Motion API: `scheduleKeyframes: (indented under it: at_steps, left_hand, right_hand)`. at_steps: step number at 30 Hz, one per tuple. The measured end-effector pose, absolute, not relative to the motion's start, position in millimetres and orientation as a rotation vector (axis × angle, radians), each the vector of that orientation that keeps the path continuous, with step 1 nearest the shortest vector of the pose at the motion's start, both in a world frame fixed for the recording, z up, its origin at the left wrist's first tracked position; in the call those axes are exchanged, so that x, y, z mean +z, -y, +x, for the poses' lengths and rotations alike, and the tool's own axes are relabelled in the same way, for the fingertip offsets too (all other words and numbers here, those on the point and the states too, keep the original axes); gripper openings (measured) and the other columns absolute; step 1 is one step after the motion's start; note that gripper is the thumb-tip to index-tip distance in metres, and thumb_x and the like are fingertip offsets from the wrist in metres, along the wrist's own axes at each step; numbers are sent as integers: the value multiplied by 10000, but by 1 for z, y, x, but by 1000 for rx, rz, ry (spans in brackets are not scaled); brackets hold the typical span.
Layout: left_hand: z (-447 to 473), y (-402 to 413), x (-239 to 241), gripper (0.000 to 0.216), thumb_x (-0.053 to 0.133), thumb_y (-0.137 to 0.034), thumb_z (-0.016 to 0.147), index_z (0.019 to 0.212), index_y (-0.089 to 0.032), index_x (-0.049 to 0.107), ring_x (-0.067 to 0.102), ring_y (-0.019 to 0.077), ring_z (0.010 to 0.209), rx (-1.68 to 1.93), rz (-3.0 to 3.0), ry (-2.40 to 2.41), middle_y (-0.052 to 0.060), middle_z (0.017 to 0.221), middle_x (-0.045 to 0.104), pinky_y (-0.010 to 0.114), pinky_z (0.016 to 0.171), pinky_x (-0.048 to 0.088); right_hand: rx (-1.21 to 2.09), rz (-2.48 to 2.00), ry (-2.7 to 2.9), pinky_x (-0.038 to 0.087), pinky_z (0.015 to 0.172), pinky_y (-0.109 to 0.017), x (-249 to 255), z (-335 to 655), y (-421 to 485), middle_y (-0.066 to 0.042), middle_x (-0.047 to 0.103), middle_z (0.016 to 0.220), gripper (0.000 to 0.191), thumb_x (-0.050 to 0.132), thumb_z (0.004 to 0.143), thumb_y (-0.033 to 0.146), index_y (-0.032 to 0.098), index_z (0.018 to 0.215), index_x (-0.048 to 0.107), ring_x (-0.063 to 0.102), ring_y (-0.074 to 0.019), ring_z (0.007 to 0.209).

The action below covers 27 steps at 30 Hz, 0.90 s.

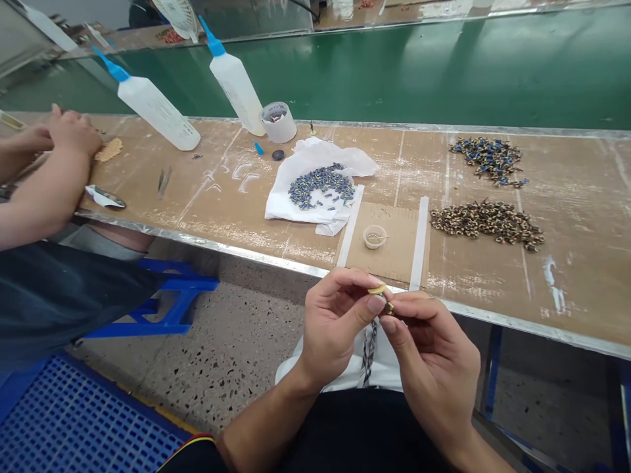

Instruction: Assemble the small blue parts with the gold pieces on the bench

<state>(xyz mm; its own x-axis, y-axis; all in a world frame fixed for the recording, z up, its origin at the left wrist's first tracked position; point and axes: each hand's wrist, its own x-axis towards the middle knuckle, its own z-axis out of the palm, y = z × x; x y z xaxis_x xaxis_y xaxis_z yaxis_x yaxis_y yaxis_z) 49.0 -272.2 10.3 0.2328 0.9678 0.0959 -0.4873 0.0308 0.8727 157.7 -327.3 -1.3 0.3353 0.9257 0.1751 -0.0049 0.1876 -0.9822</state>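
Close above my lap, at the table's front edge, my two hands meet around a tiny piece with a round yellow disc [377,289]. My left hand [332,325] pinches it between thumb and fingers. The fingertips of my right hand [434,358] grip a small dark and yellowish part [389,307] just under the disc. Fingers hide much of both, so I cannot tell whether they are joined. Beyond my hands, a small clear cup [374,237] with a thin stick in it stands on a cardboard piece [397,226] between white tape strips.
Small blue parts [320,186] lie on white paper [283,203]. Blue-and-dark parts [488,157] and brown-black parts [486,222] form two heaps at right. Behind stand two blue-tipped bottles [158,112] and a tape roll [279,123]. A co-worker's hands [69,135] are at left.
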Motion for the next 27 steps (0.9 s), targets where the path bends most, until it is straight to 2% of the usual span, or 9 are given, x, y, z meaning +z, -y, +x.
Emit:
scheduleKeyframes:
  at_steps: [7, 13, 17, 27]
  left_hand:
    - [52, 272, 6, 122, 711, -99, 841, 910, -198, 691, 663, 113, 822, 1258, 883, -608, 12, 853, 676, 226, 745, 551]
    - [54, 271, 7, 101, 755, -166, 812, 853, -194, 667, 645, 105, 763, 1239, 859, -653, 0, 823, 662, 206, 679, 543]
    - [53, 270, 7, 129, 764, -218, 812, 834, -185, 642, 625, 99, 698, 1255, 865, -666, 1, 789, 660, 192, 609, 519]
    - [43, 253, -9, 115, 726, -172, 837, 813, -177, 613, 587, 85, 633, 1129, 960, -378, 1, 738, 610, 185, 553, 475]
  right_hand:
    - [697, -1192, 1063, 564, 756, -296, -4, 152, 326, -58, 656, 1015, 227, 645, 860, 58, 213, 1026, 638, 667, -180, 932]
    - [516, -1248, 1149, 581, 702, -287, -3, 152, 324, -49, 698, 968, 189, 630, 873, 59, 217, 976, 639, 686, -165, 828]
    - [550, -1260, 1182, 591, 681, -265, 2, 154, 322, -28, 729, 907, 145, 638, 880, 76, 215, 921, 633, 703, -150, 762]
    - [580, -1241, 1276, 586, 641, -221, 6, 160, 322, 5, 744, 819, 160, 625, 883, 58, 216, 862, 619, 703, -125, 672]
